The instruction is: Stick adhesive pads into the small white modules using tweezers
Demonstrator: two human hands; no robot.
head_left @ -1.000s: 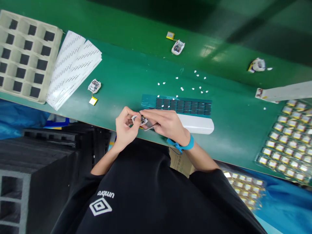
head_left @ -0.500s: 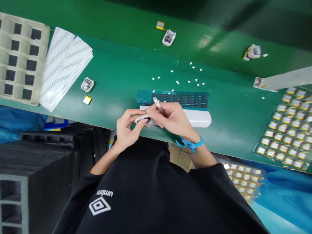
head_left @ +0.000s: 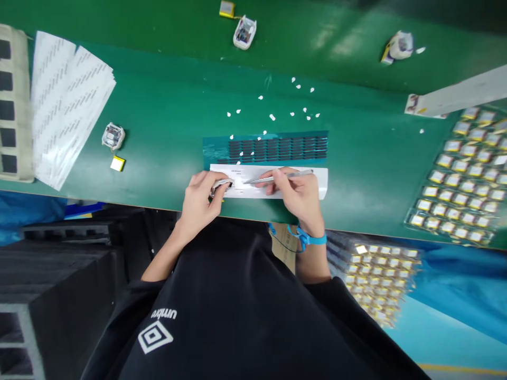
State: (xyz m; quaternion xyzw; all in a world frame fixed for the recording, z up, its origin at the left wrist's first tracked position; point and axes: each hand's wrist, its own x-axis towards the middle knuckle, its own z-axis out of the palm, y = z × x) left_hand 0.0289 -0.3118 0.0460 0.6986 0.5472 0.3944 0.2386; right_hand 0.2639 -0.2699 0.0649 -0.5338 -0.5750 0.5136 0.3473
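The left hand (head_left: 201, 198) is pinching a small, whitish case (head_left: 222, 183), with dark bits showing inside. The case is leaning in that hand, close to the near edge of the green worktop (head_left: 170, 132). At 3 o'clock from it, the right hand (head_left: 300, 194) is gripping silver tweezers (head_left: 298, 173), whose thin tip is pointing toward 9 o'clock, over a white strip (head_left: 253, 192).

Much further out at 3 o'clock, a clear tray (head_left: 439, 232) is holding rows of small yellow and silver batteries (head_left: 460, 165). At 10 o'clock, a pale tray (head_left: 22, 105) is showing dark squares (head_left: 7, 110) in its pockets.

Unlike half a second ago, the right hand is keeping apart from the case, and more of the white strip is showing.
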